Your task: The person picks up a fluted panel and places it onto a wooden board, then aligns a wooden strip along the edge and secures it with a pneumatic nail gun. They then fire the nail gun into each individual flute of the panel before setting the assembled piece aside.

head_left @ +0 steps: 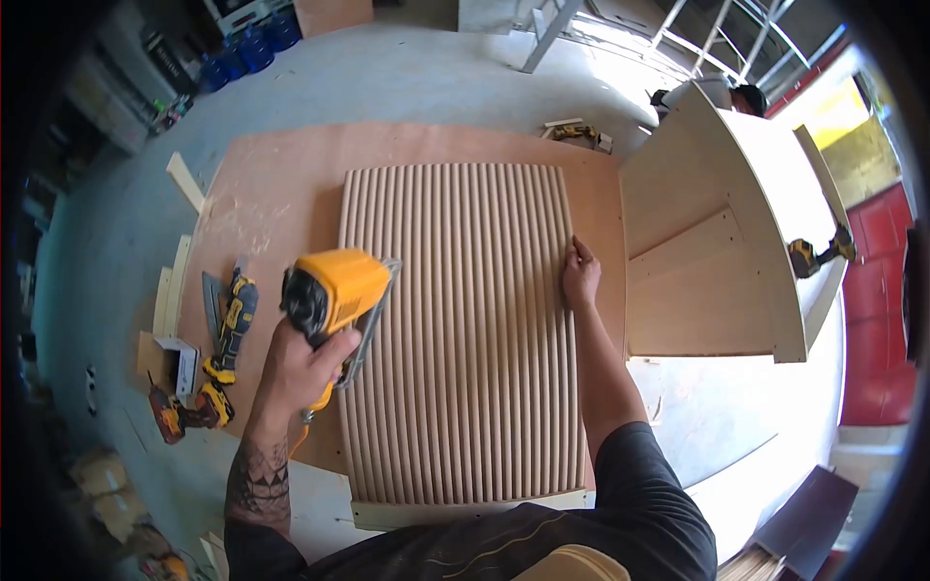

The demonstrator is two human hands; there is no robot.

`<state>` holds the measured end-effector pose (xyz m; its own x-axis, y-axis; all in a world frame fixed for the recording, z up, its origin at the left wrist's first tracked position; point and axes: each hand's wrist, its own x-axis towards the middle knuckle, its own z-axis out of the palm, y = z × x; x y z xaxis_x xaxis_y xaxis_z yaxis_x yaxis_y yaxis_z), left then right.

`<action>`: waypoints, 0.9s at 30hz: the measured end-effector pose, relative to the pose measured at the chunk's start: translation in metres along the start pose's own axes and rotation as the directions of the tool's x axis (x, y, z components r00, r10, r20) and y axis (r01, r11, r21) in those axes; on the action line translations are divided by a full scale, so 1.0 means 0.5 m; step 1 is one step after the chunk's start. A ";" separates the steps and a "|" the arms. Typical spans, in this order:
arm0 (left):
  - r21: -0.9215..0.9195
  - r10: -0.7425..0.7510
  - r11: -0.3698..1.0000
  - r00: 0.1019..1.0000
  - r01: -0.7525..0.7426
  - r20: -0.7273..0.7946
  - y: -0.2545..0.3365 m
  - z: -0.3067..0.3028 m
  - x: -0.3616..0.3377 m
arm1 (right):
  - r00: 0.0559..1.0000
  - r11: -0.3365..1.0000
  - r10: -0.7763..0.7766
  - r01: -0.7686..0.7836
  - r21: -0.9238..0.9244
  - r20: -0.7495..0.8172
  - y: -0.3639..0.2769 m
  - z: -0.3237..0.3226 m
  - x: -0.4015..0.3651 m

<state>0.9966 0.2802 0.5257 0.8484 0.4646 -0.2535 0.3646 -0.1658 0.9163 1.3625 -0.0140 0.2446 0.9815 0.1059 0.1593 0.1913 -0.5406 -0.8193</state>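
Note:
My left hand (pixel 308 363) is wrapped round the handle of a yellow and black nail gun (pixel 344 286), with an orange cord hanging below it. The gun's nose overlaps the left side of a fluted wooden panel (pixel 455 329), whose ridges run away from me. At the panel's right edge my right hand (pixel 582 276) is closed, fingers gripping the border. The panel lies on a wide brown plywood sheet (pixel 271 184), its near end close to my body.
Left of the panel lie a yellow multi-tool (pixel 232 324), a cordless drill (pixel 199 407) and a small open box (pixel 176 366). A wooden cabinet (pixel 697 261) stands right, with a drill (pixel 821 254) on its side. Behind it a person (pixel 712 92) is partly hidden, near a ladder (pixel 722 39).

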 end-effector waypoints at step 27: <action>0.199 -0.252 0.957 0.948 0.213 0.194 0.139 0.555 0.742 | 0.990 0.989 0.144 -0.144 0.021 -0.008 -0.069 -0.015 -0.026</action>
<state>1.4433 0.1994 0.4094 0.7872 0.3136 -0.5311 0.6059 -0.2325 0.7608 1.3433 -0.0028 0.2748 0.9988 0.0204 0.0442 0.0483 -0.5323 -0.8452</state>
